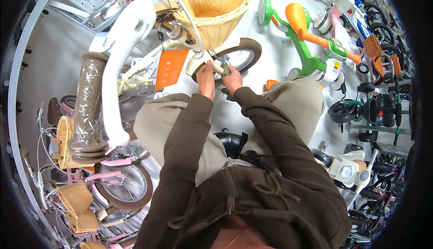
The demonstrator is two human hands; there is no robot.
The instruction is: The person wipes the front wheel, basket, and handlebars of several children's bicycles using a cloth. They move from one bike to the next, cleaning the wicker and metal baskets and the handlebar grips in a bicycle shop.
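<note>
I crouch beside a cream children's bicycle (pixel 212 64), whose brown front wheel (pixel 255 50) points away to the right. My left hand (pixel 206 81) is closed on the cream front mudguard, near its rear end. Close beside it, my right hand (pixel 232 80) is closed around a small grey-green cloth (pixel 224 71) pressed against the wheel area. The fingertips of both hands are partly hidden. Above the hands sits a wicker basket (pixel 212 1) on the bicycle's front. An orange tag (pixel 171 70) hangs left of my hands.
A white brake lever (pixel 115 77) and a brown wrapped handlebar grip (pixel 89 104) loom at left. Pink bicycles (pixel 122 181) with wicker baskets stand below them. A green and orange scooter (pixel 302 46) stands at right, with a cream ride-on (pixel 349 170) nearer. Racks of wheeled toys line the far right.
</note>
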